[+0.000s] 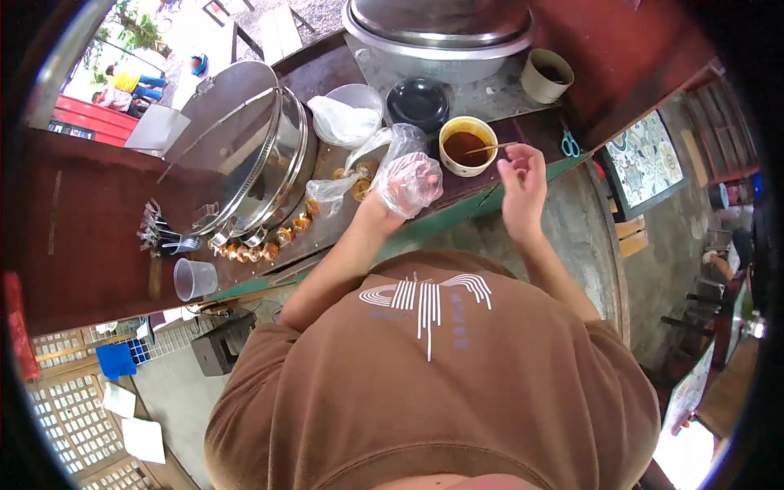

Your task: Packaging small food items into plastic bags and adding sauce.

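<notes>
My left hand [407,184] is covered by a clear, crinkled plastic bag [401,144], beside small bagged round brown food pieces [362,184]; whether its fingers grip anything is unclear through the plastic. A tub of dark brown sauce [465,147] stands to its right, with a thin wooden stick [487,149] leaning in it. My right hand [523,184] is just right of the tub, fingertips at the stick's outer end, the thumb apart from it. Behind the tub sits a black bowl [418,104]. A clear bowl [349,113] with a white plastic bag stands at the back left.
On the counter [324,236] are a large pot with a glass lid [245,153], wrapped brown balls [269,251], plastic forks [180,245] and a clear cup [195,279]. A big metal basin [438,55], a beige container [547,76] and blue scissors [570,144] lie farther right.
</notes>
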`<move>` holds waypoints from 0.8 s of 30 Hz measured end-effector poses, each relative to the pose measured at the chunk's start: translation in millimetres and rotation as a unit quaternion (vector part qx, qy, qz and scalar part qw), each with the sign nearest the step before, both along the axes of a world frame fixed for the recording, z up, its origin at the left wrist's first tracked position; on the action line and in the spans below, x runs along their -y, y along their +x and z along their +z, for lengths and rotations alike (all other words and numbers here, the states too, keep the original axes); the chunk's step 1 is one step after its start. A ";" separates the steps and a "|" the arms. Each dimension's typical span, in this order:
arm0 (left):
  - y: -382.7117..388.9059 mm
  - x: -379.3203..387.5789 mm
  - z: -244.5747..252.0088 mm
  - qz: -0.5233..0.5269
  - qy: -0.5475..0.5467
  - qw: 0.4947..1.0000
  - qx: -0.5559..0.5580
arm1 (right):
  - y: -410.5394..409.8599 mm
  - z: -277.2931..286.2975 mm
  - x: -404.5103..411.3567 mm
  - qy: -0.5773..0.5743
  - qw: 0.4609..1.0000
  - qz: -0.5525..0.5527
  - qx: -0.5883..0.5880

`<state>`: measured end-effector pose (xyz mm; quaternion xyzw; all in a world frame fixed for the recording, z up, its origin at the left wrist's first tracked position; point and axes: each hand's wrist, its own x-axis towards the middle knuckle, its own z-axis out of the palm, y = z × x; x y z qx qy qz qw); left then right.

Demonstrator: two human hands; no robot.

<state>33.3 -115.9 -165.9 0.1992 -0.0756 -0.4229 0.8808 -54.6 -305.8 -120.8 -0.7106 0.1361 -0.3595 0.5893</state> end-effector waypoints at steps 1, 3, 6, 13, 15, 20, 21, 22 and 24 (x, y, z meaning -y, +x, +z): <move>-1.0 -1.5 1.5 0.007 -0.010 1.000 -0.018 | 1.9 -5.8 7.5 0.072 0.997 0.001 -0.006; 1.1 -3.1 -7.8 -0.002 -0.025 1.000 -0.009 | -6.1 -5.9 8.8 -0.035 0.998 0.046 -0.026; 0.1 -0.3 -15.6 -0.006 -0.025 0.999 -0.025 | -3.5 10.7 -3.6 -0.271 0.950 0.153 0.012; -8.1 3.7 -10.1 -0.033 0.103 0.994 0.035 | 15.9 16.6 -39.6 -0.530 0.801 0.266 -0.082; -13.4 1.3 -5.9 0.005 0.129 0.987 0.098 | 15.2 17.3 -41.2 -0.523 0.791 0.300 -0.103; -17.6 0.6 -2.3 0.036 0.153 0.985 0.067 | 15.1 6.9 -40.1 -0.466 0.829 0.304 -0.055; -17.4 2.0 1.3 0.032 0.122 0.988 0.084 | 14.5 8.0 -40.3 -0.467 0.828 0.305 -0.055; -17.5 2.7 3.1 0.027 0.091 0.990 0.101 | 13.1 10.9 -40.4 -0.432 0.852 0.293 -0.047; -17.9 2.1 0.6 0.036 0.079 0.991 0.100 | 11.1 16.3 -38.8 -0.397 0.873 0.280 -0.039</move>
